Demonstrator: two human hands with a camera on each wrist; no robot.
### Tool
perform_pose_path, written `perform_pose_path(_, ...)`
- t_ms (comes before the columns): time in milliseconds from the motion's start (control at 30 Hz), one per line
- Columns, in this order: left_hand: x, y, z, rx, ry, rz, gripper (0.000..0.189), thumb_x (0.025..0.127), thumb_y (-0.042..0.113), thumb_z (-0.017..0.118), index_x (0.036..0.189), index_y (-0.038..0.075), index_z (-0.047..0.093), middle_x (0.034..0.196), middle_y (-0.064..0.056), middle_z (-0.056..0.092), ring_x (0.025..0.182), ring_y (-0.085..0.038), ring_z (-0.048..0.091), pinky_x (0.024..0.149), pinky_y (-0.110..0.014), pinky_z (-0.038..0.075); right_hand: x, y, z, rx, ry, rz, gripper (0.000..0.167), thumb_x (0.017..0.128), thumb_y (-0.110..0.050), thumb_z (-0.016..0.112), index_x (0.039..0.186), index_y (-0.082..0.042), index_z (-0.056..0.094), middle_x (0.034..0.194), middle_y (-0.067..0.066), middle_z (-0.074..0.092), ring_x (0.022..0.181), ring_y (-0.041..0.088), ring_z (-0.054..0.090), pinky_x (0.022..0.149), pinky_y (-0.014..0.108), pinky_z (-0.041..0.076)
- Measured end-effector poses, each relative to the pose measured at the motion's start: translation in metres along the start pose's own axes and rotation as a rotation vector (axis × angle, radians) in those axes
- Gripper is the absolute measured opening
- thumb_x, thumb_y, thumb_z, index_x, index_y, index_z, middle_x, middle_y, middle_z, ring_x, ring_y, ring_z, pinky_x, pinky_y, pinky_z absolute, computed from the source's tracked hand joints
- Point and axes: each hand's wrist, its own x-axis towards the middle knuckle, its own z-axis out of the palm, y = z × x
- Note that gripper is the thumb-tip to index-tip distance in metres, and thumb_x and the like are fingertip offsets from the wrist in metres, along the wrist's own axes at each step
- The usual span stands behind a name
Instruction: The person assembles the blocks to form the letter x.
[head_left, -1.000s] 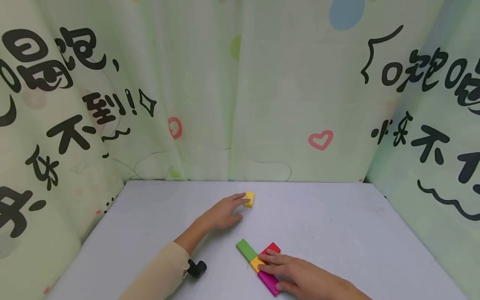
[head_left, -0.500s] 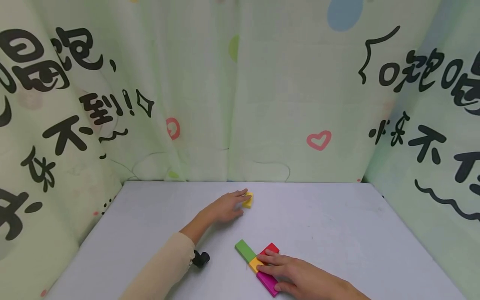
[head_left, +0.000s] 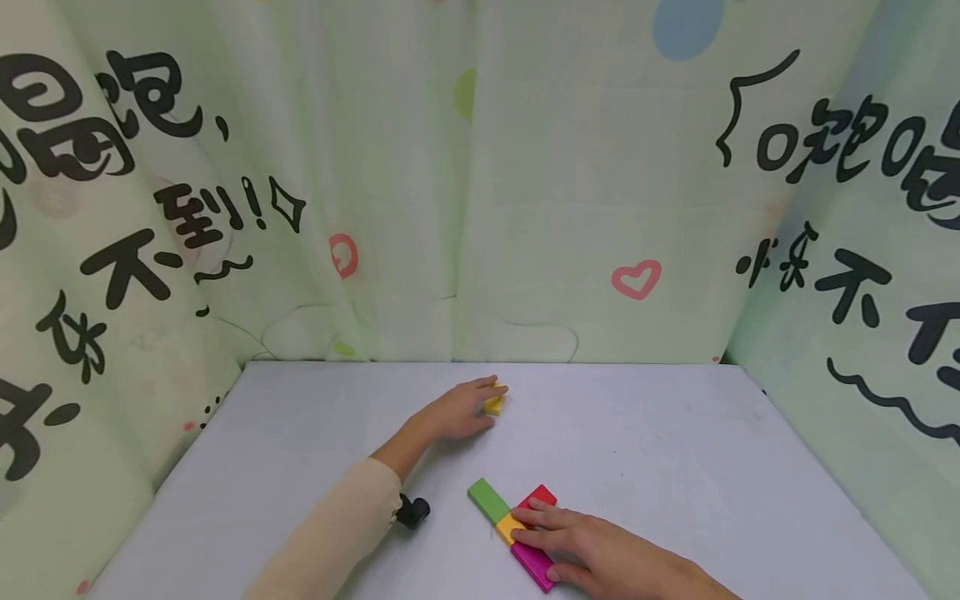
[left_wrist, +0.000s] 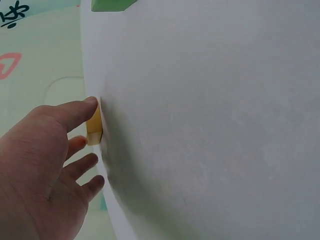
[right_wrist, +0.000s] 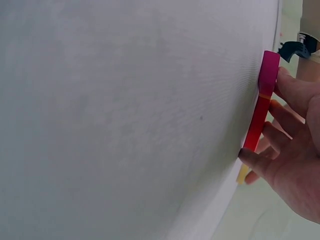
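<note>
At the table's far side my left hand [head_left: 457, 412] reaches around a small yellow block [head_left: 492, 406]. One finger lies across the block and the thumb is close at its near side; the block stays on the table. In the left wrist view the thumb tip overlaps the yellow block [left_wrist: 94, 125], while the other fingers are spread. My right hand [head_left: 592, 550] rests on joined blocks: fingertips on a red block [head_left: 542, 495] and an orange block [head_left: 507, 527], thumb at a magenta block [head_left: 531, 567]. A green block [head_left: 488, 502] meets the orange one's far end. Fingers partly hide the red block.
The white table [head_left: 675, 467] has a green patterned curtain [head_left: 540, 208] along its back and sides. A black wrist camera [head_left: 412, 511] sits at the left sleeve [head_left: 337, 525].
My left hand has moved a little right and farther over the yellow block, its thumb nearer to it. My right hand and the joined blocks have stayed in place.
</note>
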Motion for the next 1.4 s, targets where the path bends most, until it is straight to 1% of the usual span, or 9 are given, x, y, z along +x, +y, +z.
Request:
perform_pose_path(167,0.004,0.001,0.0,0.001,0.019,0.004,0.059,0.102,0.024,0.066,0.158,0.017,0.048,0.166,-0.011,0.04,0.152,-0.03,0.041,0.123,-0.047,0.037,0.0,0.0,0.0,-0.003,0.008,-0.009,0.053,0.104,-0.028,0.064,0.155,-0.034,0.05,0.162,-0.001,0.047,0.151,0.025,0.044,0.111,0.04,0.05)
perform_pose_path(400,0.007,0.005,-0.002,-0.049,0.051,-0.029,0.06,0.1,0.022,0.069,0.156,0.016,0.05,0.159,-0.011,0.05,0.147,-0.029,0.047,0.12,-0.045,0.041,-0.001,0.001,0.001,-0.007,0.022,-0.029,0.053,0.105,-0.025,0.064,0.155,-0.033,0.05,0.161,-0.001,0.048,0.149,0.024,0.046,0.111,0.039,0.051)
perform_pose_path(533,0.011,0.007,-0.002,-0.065,0.074,-0.054,0.06,0.097,0.024,0.073,0.153,0.014,0.053,0.154,-0.011,0.056,0.139,-0.028,0.054,0.115,-0.044,0.046,-0.002,0.001,0.001,-0.004,0.025,-0.028,0.053,0.105,-0.025,0.064,0.155,-0.033,0.05,0.161,-0.001,0.048,0.149,0.024,0.047,0.11,0.038,0.051)
perform_pose_path(667,0.015,0.01,-0.002,-0.078,0.094,-0.079,0.059,0.094,0.025,0.076,0.149,0.012,0.058,0.148,-0.011,0.06,0.132,-0.027,0.058,0.111,-0.043,0.049,-0.002,0.001,0.001,-0.003,0.022,-0.019,0.053,0.105,-0.025,0.064,0.155,-0.034,0.05,0.162,-0.002,0.047,0.148,0.024,0.047,0.11,0.038,0.051)
perform_pose_path(767,0.017,0.012,-0.002,-0.1,0.107,-0.096,0.057,0.093,0.024,0.078,0.145,0.009,0.061,0.144,-0.012,0.063,0.129,-0.028,0.06,0.11,-0.043,0.049,-0.002,0.001,0.001,0.007,0.013,-0.006,0.052,0.105,-0.026,0.064,0.155,-0.034,0.05,0.162,-0.003,0.047,0.149,0.024,0.047,0.11,0.038,0.051)
perform_pose_path(933,0.02,0.014,-0.002,-0.137,0.12,-0.135,0.056,0.092,0.021,0.08,0.143,0.005,0.062,0.14,-0.014,0.065,0.122,-0.026,0.061,0.105,-0.042,0.052,0.0,0.0,0.002,0.03,-0.008,0.011,0.052,0.105,-0.03,0.064,0.154,-0.035,0.05,0.162,-0.004,0.047,0.15,0.023,0.045,0.11,0.038,0.051)
perform_pose_path(1133,0.022,0.015,-0.004,-0.135,0.127,-0.148,0.056,0.089,0.019,0.081,0.14,0.004,0.064,0.136,-0.013,0.068,0.114,-0.024,0.061,0.098,-0.039,0.052,-0.001,0.0,0.001,0.004,0.004,-0.009,0.054,0.104,-0.026,0.065,0.155,-0.034,0.05,0.162,-0.002,0.047,0.151,0.025,0.044,0.11,0.039,0.051)
perform_pose_path(1233,0.023,0.015,-0.005,-0.151,0.12,-0.156,0.056,0.088,0.018,0.082,0.141,0.005,0.065,0.137,-0.013,0.067,0.112,-0.023,0.06,0.098,-0.04,0.052,0.0,0.0,0.001,0.0,0.005,-0.01,0.054,0.104,-0.026,0.065,0.155,-0.034,0.05,0.162,-0.002,0.047,0.151,0.024,0.044,0.11,0.039,0.051)
perform_pose_path(1400,0.023,0.014,-0.008,-0.172,0.107,-0.168,0.055,0.087,0.014,0.081,0.139,0.007,0.066,0.137,-0.013,0.067,0.114,-0.025,0.059,0.102,-0.042,0.051,0.002,0.0,0.001,0.008,-0.011,0.002,0.054,0.104,-0.028,0.066,0.155,-0.035,0.05,0.162,-0.003,0.047,0.15,0.023,0.045,0.11,0.039,0.052)
